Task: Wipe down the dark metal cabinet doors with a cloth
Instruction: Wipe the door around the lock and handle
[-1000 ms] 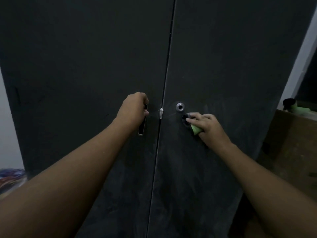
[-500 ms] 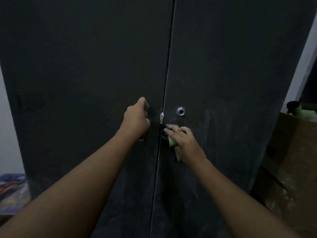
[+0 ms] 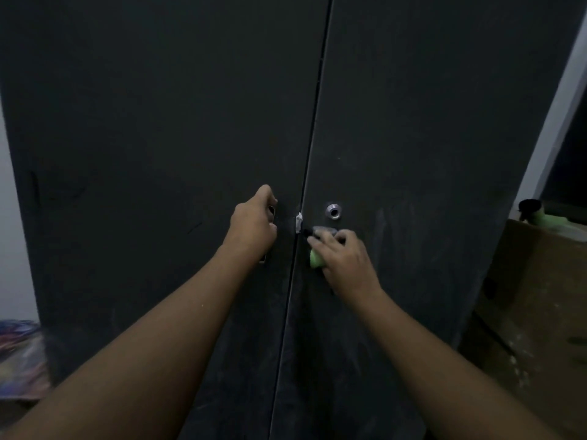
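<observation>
Two tall dark metal cabinet doors fill the view, the left door (image 3: 143,138) and the right door (image 3: 428,122), closed with a thin gap between them. My left hand (image 3: 252,225) grips the recessed metal handle (image 3: 271,211) of the left door. My right hand (image 3: 344,260) holds a light green cloth (image 3: 315,260) against the right door just right of the gap, below the round silver lock (image 3: 333,212). Its fingers cover most of the cloth and part of the right door's handle (image 3: 322,230). Pale dusty streaks show on the right door.
A brown cardboard box (image 3: 540,296) stands at the right beside the cabinet, with a green item (image 3: 546,217) and a dark object on top. A colourful patterned fabric (image 3: 19,357) lies low at the left. A white wall edge (image 3: 559,115) rises on the right.
My right hand with the cloth has slid left and down from beside the lock to the door's inner edge by the handle. My left hand has kept its grip on the left handle.
</observation>
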### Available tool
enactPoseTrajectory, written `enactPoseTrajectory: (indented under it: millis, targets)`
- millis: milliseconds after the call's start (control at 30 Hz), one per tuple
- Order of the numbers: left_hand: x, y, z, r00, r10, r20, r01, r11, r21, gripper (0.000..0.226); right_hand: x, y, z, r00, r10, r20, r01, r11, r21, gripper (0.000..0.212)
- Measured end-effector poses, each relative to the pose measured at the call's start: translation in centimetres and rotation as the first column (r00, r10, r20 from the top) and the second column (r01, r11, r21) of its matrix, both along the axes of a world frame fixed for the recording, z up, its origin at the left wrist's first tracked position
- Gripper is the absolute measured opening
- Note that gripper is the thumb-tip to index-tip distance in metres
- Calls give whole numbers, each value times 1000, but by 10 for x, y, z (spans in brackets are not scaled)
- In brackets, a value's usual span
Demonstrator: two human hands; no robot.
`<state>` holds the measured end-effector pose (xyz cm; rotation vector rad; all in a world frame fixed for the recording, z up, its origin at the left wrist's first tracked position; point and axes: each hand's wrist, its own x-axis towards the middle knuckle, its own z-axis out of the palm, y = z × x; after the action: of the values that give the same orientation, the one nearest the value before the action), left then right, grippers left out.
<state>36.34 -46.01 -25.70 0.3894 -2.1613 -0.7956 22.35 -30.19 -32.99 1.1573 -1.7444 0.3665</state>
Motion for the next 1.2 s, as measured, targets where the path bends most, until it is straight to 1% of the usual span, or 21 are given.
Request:
enactPoseTrajectory:
  millis: [100, 133, 167, 233, 267, 300, 333, 367, 433, 467, 533, 600, 667, 767, 833, 933, 1000, 1033, 1133, 1200]
  targets:
    - [2, 2, 1, 1000, 7, 25, -7, 1000, -7, 34, -4, 17, -13, 995, 22, 99, -32, 995, 95, 71]
    - [3, 4, 0, 999, 12, 39, -11, 1000, -21, 35, -6, 22, -11, 990, 38, 139, -51, 994, 95, 71]
    - [3, 5, -2, 998, 21, 56, -18, 999, -44, 36, -7, 27, -7, 981, 58, 187, -71, 996, 61, 71]
    - [4, 6, -6, 996, 28, 79, -22, 997, -79, 41, -11, 35, 7, 947, 95, 306, -67, 993, -101, 71]
    - [4, 6, -7, 997, 26, 77, -20, 997, -79, 42, -12, 37, 15, 931, 109, 347, -44, 981, -188, 71]
    - [3, 6, -7, 997, 24, 71, -19, 997, -74, 42, -13, 38, 24, 927, 117, 356, -28, 969, -247, 70]
    - [3, 5, -6, 997, 21, 68, -16, 997, -69, 42, -11, 37, 31, 936, 120, 331, -28, 963, -268, 67]
    - [3, 4, -6, 998, 18, 67, -13, 998, -67, 42, -6, 33, 38, 954, 125, 272, -53, 965, -256, 64]
    - [2, 3, -6, 998, 10, 54, -6, 997, -83, 42, 4, 18, 45, 980, 153, 125, -130, 976, -172, 62]
    - [2, 2, -7, 999, 7, 41, -3, 995, -95, 42, 10, 7, 46, 982, 166, 87, -156, 981, -111, 63]
    - [2, 0, -8, 1000, 1, 26, 2, 994, -113, 43, 20, -18, 41, 984, 166, 64, -166, 986, -11, 66]
    - [2, -3, -8, 1000, -8, 28, 11, 994, -109, 44, 27, -39, 30, 986, 143, 82, -145, 989, 21, 66]
    - [2, -5, -8, 999, -15, 32, 18, 995, -102, 44, 30, -53, 20, 986, 131, 101, -129, 991, -21, 66]
    - [2, -6, -8, 999, -25, 27, 27, 994, -106, 43, 29, -60, 10, 989, 119, 92, -114, 992, -60, 57]
    - [3, -5, -9, 999, -38, 17, 40, 994, -104, 42, 26, -57, -2, 989, 120, 89, -118, 993, -26, 55]
    - [3, -5, -9, 999, -39, 5, 39, 993, -114, 43, 25, -44, -24, 977, 158, 145, -170, 983, 72, 60]
    - [2, -4, -9, 1000, -30, 8, 31, 993, -112, 43, 26, -37, -26, 977, 159, 144, -176, 978, 115, 61]
    - [3, -4, -9, 1000, -29, 10, 30, 994, -107, 43, 25, -36, -21, 976, 164, 145, -177, 980, 89, 61]
    - [2, -4, -10, 1000, -28, 3, 28, 994, -104, 43, 25, -41, 9, 966, 184, 182, -170, 981, -89, 61]
    - [2, -5, -11, 1000, -25, -3, 25, 995, -97, 44, 27, -46, 23, 964, 174, 200, -157, 983, -99, 63]
